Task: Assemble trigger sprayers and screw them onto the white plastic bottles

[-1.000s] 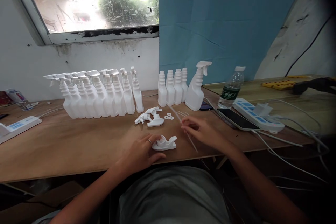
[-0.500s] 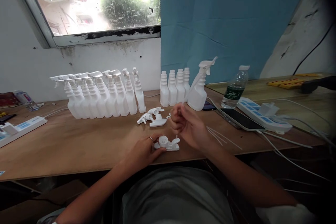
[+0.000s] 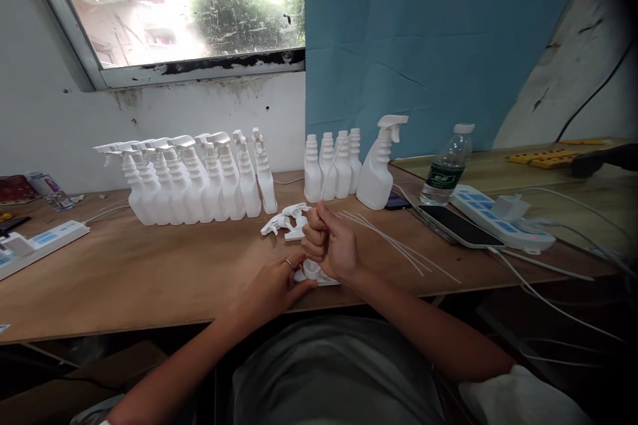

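My left hand grips a white trigger spray head on the table near the front edge, its round cap opening facing up. Closed into a fist, my right hand holds a thin white tube that sticks up above the thumb. This fist is right over the spray head and covers part of it; the tube's lower end is hidden. Just behind the fist lie loose trigger spray heads, partly covered. Several more thin tubes lie on the table to the right.
A row of white spray bottles with heads stands back left. Several headless bottles and one fitted spray bottle stand behind my hands. At right are a water bottle, a phone and a power strip with cables.
My right hand has moved left and down over the spray head, and the tube now shows above it. The fitted spray bottle has settled more upright. My left hand has stayed put.
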The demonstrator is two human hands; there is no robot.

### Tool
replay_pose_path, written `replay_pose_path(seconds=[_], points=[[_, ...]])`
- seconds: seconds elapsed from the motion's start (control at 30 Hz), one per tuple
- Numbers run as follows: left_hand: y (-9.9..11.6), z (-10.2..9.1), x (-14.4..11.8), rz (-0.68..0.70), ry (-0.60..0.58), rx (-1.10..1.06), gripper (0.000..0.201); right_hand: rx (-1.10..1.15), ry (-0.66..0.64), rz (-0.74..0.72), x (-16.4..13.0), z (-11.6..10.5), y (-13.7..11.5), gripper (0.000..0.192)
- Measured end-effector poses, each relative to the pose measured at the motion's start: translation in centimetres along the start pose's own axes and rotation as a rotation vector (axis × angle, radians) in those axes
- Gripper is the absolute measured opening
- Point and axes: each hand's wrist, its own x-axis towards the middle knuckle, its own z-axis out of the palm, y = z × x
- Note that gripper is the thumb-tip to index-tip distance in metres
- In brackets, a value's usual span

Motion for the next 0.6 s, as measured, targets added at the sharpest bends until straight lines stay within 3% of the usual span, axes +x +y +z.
replay_pose_path(seconds=[0.6], points=[[-0.2, 0.01, 0.04, 0.039, 0.019, 0.021, 0.034, -0.025, -0.018, 0.064, -0.15, -0.74, 0.41, 0.056]])
